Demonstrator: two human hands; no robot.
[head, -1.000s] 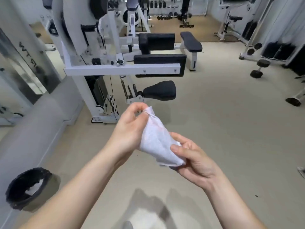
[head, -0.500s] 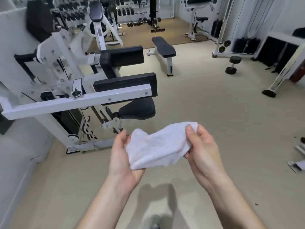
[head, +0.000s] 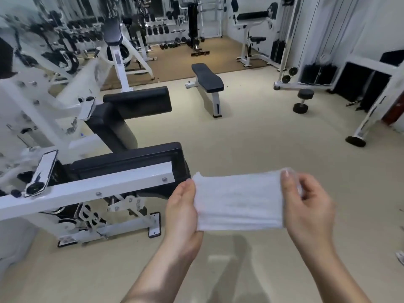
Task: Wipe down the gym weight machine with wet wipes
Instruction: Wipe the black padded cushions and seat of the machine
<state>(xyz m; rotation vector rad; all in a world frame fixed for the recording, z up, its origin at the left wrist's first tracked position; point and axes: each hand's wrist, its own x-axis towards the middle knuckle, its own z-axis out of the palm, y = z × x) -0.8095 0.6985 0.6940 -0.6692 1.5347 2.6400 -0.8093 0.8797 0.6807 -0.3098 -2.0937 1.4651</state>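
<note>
A white wet wipe point(head: 237, 202) is stretched flat between my two hands at chest height. My left hand point(head: 182, 212) holds its left edge and my right hand point(head: 306, 206) pinches its right edge. Just left of my left hand stands the weight machine: a white steel frame with a horizontal bar point(head: 91, 189) and black pads point(head: 140, 101). The end of the white bar is close to my left hand, not touching it.
A flat black bench point(head: 207, 78) stands on the beige floor behind the machine. A dumbbell point(head: 302, 100) lies at the right by a cable machine point(head: 290, 40). Racks of dumbbells line the back wall. Open floor lies ahead of my hands.
The wipe was crumpled between my hands and is now pulled out flat and wide. My view has turned right and come closer to the machine; the black bin at the left is out of sight.
</note>
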